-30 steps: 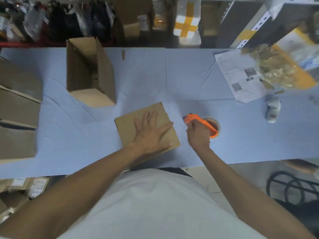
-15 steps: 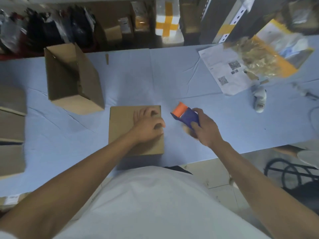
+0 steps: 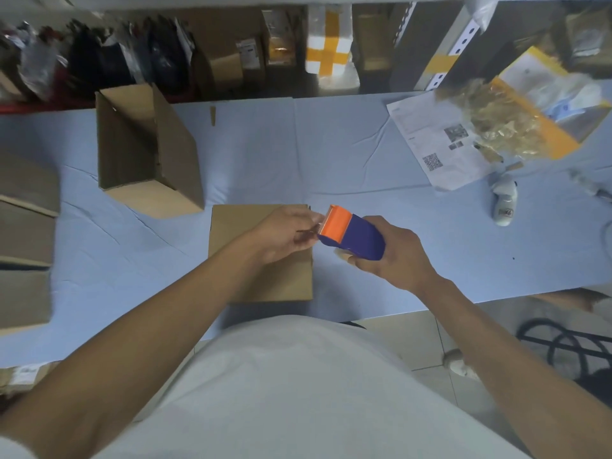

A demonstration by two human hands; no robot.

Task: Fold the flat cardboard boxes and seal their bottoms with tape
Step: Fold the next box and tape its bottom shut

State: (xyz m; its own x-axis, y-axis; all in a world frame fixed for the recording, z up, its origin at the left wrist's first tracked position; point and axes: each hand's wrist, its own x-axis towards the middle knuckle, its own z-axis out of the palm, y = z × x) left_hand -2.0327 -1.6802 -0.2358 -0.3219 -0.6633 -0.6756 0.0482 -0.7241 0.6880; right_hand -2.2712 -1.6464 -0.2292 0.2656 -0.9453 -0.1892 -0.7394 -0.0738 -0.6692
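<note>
A folded cardboard box [image 3: 238,226] stands bottom-up on the blue table [image 3: 331,154] in front of me. My right hand [image 3: 390,256] grips an orange and blue tape dispenser [image 3: 351,236] just right of the box's far right corner. My left hand [image 3: 281,236] hovers over the box and pinches the tape end at the dispenser's orange mouth. Another folded box [image 3: 145,150] lies on its side, open, at the back left.
Flat cardboard pieces [image 3: 23,240] are stacked at the left edge. Printed papers [image 3: 437,144], a plastic bag with a yellow envelope [image 3: 516,117] and a small white object [image 3: 505,200] lie at the right. Shelves with parcels [image 3: 328,48] stand behind the table.
My right hand lifted the tape dispenser off the table and brought it to the box. My left hand left the box top and took the tape end.
</note>
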